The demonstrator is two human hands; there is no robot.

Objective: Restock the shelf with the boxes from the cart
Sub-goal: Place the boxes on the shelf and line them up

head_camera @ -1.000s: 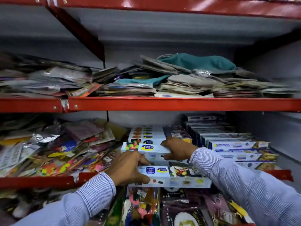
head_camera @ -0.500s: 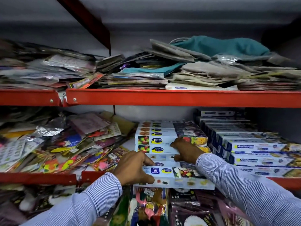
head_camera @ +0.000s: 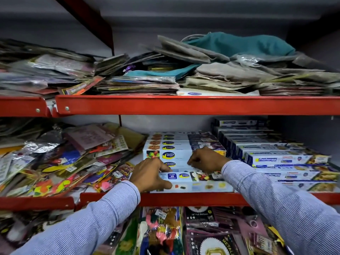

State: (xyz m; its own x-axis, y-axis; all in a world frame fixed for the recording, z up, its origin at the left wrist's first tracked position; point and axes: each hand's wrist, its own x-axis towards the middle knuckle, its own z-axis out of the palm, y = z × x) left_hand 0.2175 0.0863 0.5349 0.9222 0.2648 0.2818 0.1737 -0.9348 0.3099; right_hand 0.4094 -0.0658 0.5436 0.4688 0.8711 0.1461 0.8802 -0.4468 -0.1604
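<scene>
The long white box [head_camera: 195,181] I'm placing lies flat along the front edge of the red shelf [head_camera: 193,198], low in the middle of the frame, its label reading "30 Meters" beside fruit pictures. Just behind it, matching boxes [head_camera: 176,151] sit stacked in rows. At the right, blue-and-white boxes [head_camera: 276,159] step back in a stack.

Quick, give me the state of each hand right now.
Left hand: closed on the front box, at its left end.
Right hand: fingers curled on the stacked boxes; grip cannot be told.
</scene>
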